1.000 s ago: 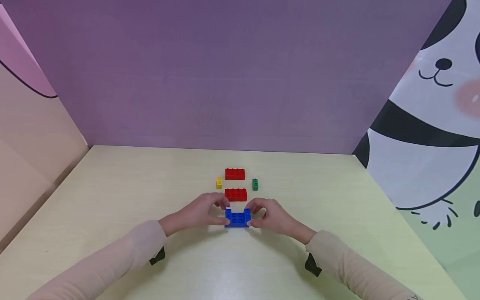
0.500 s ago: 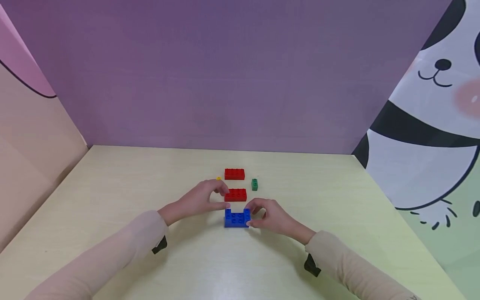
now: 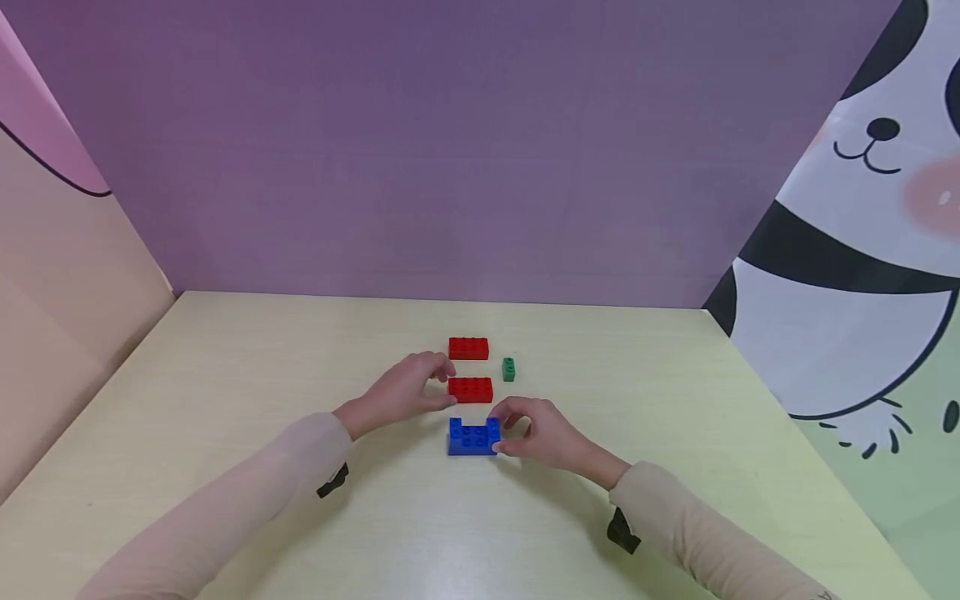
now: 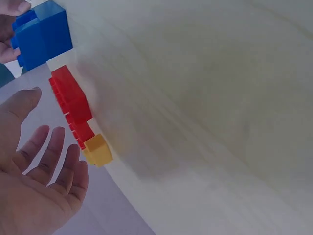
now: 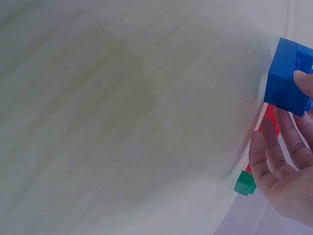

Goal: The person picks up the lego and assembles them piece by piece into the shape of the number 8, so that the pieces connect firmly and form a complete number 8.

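A U-shaped stack of blue bricks (image 3: 472,440), raised at both ends, stands on the table. My right hand (image 3: 543,433) pinches its right end between thumb and fingers. My left hand (image 3: 401,390) hovers, fingers loosely bent and holding nothing, beside the nearer red brick (image 3: 471,391). In the left wrist view, a small yellow brick (image 4: 99,151) lies just past the left fingertips; the hand hides it from the head view. Farther back is a second red brick (image 3: 468,348). To the right of the red bricks sits a small green brick (image 3: 508,369).
The pale wooden table (image 3: 247,358) reaches back to a purple panel (image 3: 450,150). A panda picture (image 3: 847,342) covers the wall on the right. Dark straps (image 3: 624,531) hang below both sleeves.
My left hand has let go of the blue stack's left end and moved away from me toward the red and yellow bricks. The right hand stays on the blue stack.
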Demonstrator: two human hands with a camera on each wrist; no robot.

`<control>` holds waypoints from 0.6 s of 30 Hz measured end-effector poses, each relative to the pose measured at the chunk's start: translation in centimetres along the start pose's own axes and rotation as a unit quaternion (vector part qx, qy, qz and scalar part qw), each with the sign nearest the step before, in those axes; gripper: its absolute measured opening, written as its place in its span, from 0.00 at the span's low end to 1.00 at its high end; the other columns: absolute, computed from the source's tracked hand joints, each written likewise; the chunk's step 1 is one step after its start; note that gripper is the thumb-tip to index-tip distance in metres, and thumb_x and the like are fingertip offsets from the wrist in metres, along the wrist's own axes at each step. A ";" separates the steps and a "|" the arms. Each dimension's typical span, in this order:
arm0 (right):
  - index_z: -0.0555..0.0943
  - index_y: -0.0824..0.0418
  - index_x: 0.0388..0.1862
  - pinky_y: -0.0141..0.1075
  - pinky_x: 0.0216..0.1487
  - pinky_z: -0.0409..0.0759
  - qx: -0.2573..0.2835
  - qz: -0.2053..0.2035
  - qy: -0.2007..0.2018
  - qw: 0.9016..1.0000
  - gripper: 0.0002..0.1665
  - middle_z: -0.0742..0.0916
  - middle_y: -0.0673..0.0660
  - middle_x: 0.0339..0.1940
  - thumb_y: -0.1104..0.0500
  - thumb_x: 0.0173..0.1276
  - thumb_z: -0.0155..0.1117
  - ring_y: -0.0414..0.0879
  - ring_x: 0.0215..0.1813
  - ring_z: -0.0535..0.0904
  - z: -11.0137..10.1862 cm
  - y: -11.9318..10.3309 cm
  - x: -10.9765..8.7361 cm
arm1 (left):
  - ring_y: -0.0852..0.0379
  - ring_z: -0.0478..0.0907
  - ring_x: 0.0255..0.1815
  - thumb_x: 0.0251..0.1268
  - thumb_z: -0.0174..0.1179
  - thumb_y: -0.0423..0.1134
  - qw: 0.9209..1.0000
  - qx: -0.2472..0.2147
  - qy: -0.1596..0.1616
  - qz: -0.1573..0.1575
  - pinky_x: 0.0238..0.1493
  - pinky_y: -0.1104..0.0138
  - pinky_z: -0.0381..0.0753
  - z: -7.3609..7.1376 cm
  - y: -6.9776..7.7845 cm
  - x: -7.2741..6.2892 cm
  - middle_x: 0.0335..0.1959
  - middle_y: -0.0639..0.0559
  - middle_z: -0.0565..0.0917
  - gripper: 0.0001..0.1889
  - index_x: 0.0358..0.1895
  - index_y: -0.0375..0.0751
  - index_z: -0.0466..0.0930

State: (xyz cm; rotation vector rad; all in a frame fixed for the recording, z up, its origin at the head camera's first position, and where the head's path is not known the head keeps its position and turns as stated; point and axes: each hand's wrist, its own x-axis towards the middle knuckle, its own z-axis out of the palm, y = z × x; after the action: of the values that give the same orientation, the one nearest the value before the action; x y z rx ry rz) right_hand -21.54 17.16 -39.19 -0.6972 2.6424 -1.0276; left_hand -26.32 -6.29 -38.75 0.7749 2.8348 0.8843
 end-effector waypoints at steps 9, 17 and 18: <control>0.77 0.60 0.46 0.29 0.34 0.77 0.003 -0.004 -0.001 1.000 0.20 0.82 0.55 0.44 0.59 0.54 0.69 0.50 0.46 0.77 -0.1 0.0 -0.1 | 0.58 0.73 0.42 0.51 0.67 0.47 0.999 0.029 -0.009 -0.034 0.44 0.67 0.77 1.0 -0.1 0.7 0.42 0.52 0.78 0.24 0.51 0.46 0.71; 0.77 0.60 0.46 0.29 0.35 0.77 0.003 0.000 0.001 1.000 0.20 0.82 0.55 0.44 0.60 0.54 0.69 0.50 0.46 0.77 -0.1 0.1 -0.1 | 0.58 0.74 0.43 0.50 0.67 0.44 0.998 0.042 -0.018 -0.049 0.47 0.66 0.77 1.5 -0.2 1.0 0.42 0.52 0.78 0.25 0.52 0.46 0.71; 0.77 0.60 0.46 0.29 0.34 0.77 0.003 0.000 0.001 1.000 0.20 0.82 0.55 0.44 0.60 0.54 0.69 0.50 0.46 0.77 -0.1 0.1 -0.1 | 0.57 0.74 0.43 0.50 0.67 0.44 0.998 0.042 -0.018 -0.050 0.47 0.66 0.77 1.5 -0.2 1.1 0.42 0.52 0.78 0.25 0.52 0.45 0.71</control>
State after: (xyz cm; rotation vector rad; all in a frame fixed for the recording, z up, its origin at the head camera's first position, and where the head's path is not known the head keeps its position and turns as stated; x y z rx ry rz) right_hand -21.50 17.28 -39.17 -0.6952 2.6412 -1.0358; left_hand -27.01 -5.15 -40.02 0.6453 2.8663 0.7329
